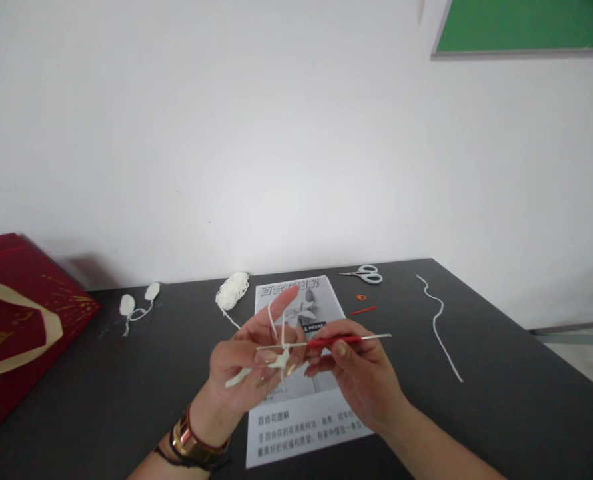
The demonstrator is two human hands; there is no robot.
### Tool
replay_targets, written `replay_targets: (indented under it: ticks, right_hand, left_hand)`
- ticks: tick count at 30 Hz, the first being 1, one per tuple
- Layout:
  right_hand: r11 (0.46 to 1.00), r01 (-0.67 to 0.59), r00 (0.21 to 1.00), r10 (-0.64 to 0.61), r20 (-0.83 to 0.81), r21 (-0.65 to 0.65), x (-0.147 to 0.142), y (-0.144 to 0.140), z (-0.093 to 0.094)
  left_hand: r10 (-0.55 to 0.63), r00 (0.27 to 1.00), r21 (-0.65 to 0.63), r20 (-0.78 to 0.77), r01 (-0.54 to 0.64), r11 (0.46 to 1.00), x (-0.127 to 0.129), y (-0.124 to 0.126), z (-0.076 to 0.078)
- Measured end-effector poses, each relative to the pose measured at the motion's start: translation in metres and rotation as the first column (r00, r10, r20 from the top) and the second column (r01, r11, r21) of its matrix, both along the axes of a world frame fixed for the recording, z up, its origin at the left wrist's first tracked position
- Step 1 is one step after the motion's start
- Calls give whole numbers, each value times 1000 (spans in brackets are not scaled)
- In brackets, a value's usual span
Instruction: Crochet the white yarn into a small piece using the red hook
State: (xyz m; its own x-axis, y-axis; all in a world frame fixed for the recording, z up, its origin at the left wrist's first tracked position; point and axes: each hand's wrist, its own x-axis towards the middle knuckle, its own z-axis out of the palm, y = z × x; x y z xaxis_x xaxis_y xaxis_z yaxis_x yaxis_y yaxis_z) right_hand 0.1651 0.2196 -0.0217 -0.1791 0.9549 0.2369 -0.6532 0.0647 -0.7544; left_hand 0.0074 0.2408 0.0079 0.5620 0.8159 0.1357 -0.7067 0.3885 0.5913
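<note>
My left hand (249, 363) pinches a small white crochet piece (280, 361) between thumb and fingers, and white yarn runs up over its raised index finger. In my right hand (359, 367) is a crochet hook (334, 341) with a red grip and thin metal ends, held level. The hook's left end passes by the top of the crochet piece, with yarn around it. Both hands are above a printed sheet (276, 443). At the back, a white yarn ball (232, 290) trails a strand toward my left hand.
Small scissors (369, 273), an orange stitch marker (361, 297) and a red needle (363, 310) lie behind my right hand. A loose yarn strand (439, 320) is farther right. Two white crocheted pieces (139, 303) and a red gift bag (26, 320) are on the left. A wall rises behind the table.
</note>
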Motion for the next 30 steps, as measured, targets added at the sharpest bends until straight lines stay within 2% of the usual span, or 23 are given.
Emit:
replay_targets:
  ticks: [3, 10, 23, 30]
  right_hand:
    - [996, -59, 997, 54, -59, -70, 1, 1, 4]
    - [999, -31, 998, 29, -56, -42, 6, -1, 10]
    - [988, 80, 992, -93, 89, 134, 21, 0, 18]
    - [962, 86, 977, -132, 165, 257, 28, -1, 16]
  left_hand:
    - [-19, 999, 42, -35, 21, 999, -2, 0, 2]
    - [-45, 998, 54, -47, 47, 997, -4, 0, -2]
    - [-132, 991, 151, -33, 136, 979, -5, -1, -5]
    - [-162, 986, 164, -30, 164, 973, -5, 2, -10]
